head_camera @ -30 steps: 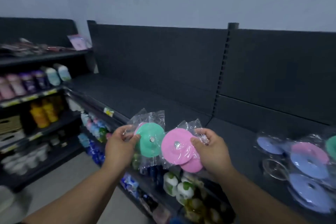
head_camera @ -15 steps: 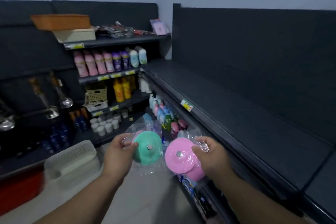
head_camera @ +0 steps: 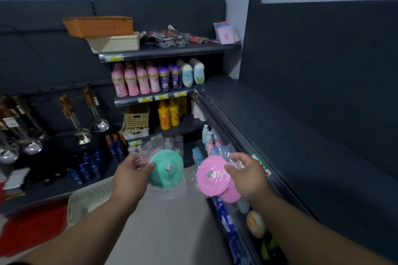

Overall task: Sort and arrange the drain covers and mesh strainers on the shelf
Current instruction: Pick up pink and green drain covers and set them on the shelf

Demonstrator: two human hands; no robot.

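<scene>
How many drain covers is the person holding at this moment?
3 clearly. One green drain cover in its clear bag in the left hand; two pink drain covers, front and lower back, in the right hand. A pink edge behind the green suggests a hidden fourth.

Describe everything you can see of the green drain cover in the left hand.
The green drain cover is a mint-green round disc, rubbery-looking, with a small metal knob at its centre. It sits inside a clear crinkled plastic bag that extends above and below it. A pink edge shows behind its upper left, apparently another cover in the same bag. The left hand pinches its left edge, holding it in mid-air, face tilted toward the camera, apart from the pink drain covers.
</scene>
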